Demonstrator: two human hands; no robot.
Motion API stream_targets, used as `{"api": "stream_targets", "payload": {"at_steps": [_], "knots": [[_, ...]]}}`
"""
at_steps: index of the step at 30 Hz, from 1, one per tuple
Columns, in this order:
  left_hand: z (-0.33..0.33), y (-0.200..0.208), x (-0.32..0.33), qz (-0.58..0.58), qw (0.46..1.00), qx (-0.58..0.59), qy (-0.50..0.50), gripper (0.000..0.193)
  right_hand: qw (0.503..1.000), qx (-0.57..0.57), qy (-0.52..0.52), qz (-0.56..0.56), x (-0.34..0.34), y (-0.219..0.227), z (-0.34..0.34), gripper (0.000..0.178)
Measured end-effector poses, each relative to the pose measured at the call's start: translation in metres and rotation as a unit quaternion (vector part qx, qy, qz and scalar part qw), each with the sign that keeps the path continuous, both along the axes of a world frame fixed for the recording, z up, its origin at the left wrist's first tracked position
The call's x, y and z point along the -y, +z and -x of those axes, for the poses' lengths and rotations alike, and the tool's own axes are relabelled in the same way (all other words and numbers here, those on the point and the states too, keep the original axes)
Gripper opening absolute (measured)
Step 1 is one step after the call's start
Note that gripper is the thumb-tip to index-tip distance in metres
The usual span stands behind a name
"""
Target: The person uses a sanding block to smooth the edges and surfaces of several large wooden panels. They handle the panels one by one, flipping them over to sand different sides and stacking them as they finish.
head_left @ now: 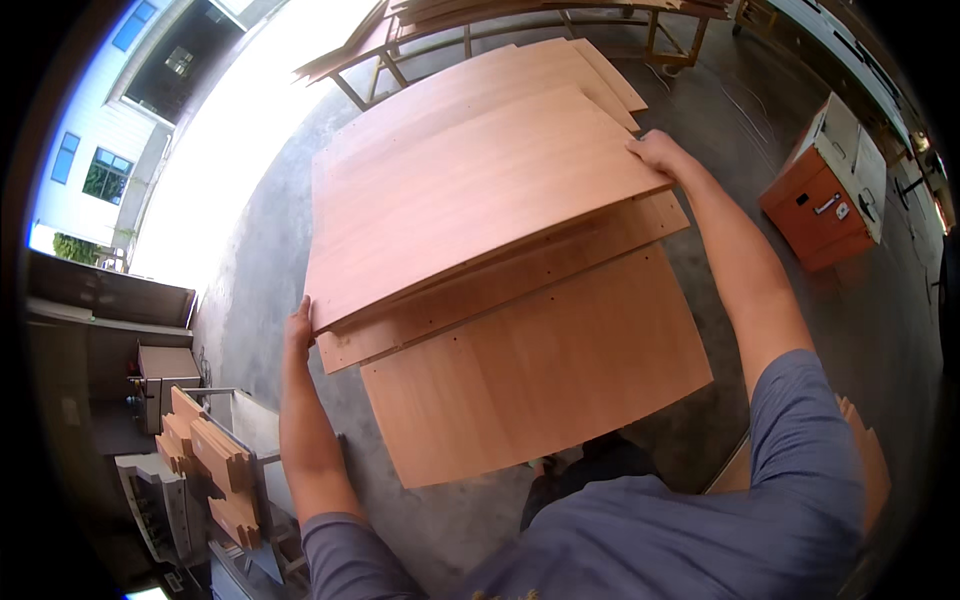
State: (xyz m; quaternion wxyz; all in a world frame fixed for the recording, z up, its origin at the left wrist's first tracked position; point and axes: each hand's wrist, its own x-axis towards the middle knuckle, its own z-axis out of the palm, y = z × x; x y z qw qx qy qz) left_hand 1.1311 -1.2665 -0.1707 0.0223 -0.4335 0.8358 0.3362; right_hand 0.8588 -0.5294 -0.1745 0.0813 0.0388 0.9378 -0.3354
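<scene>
A large, thin wooden panel (470,200) is held between my two hands, above other boards. My left hand (299,325) is closed on its near left corner, and my right hand (660,155) grips its right corner with the fingers hidden underneath. Below it lies a second wooden board (420,325) with small dark holes along its near edge. Closest to my body is another wooden board (545,375), also with small holes. More board edges (610,75) stick out past the held panel at the far side.
A long wheeled rack (470,40) loaded with wooden sheets stands beyond the boards. An orange box with a pale lid (825,200) is on the right. Stacked wood pieces (215,455) sit at the lower left, and another board (865,460) shows behind my right arm.
</scene>
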Motion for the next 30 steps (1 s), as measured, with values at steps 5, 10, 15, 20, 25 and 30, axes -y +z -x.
{"api": "stream_targets", "payload": {"at_steps": [5,10,15,20,25,30], "knots": [[-0.1,-0.054,0.03,0.168,0.977,-0.081,-0.101,0.058,0.995,-0.069,-0.049,-0.042,-0.037,-0.036,-0.066,0.034],[-0.269,-0.188,-0.032,0.13,0.971,0.2,-0.019,0.093,0.982,0.115,-0.136,-0.069,-0.09,-0.155,-0.306,0.031],[-0.331,-0.208,-0.097,0.14,0.968,0.207,0.032,0.099,0.962,0.089,-0.253,-0.052,-0.062,-0.164,-0.406,0.042],[-0.371,-0.203,-0.072,0.092,0.973,0.212,0.027,0.1,0.971,0.038,-0.22,-0.09,-0.055,-0.177,-0.455,0.047],[-0.376,-0.188,-0.071,0.117,0.961,0.205,-0.145,0.11,0.917,0.06,-0.375,-0.12,-0.05,-0.127,-0.534,0.059],[-0.273,-0.204,-0.132,0.254,0.922,0.133,-0.26,0.109,0.91,0.104,-0.391,-0.092,-0.043,-0.134,-0.588,0.061]]}}
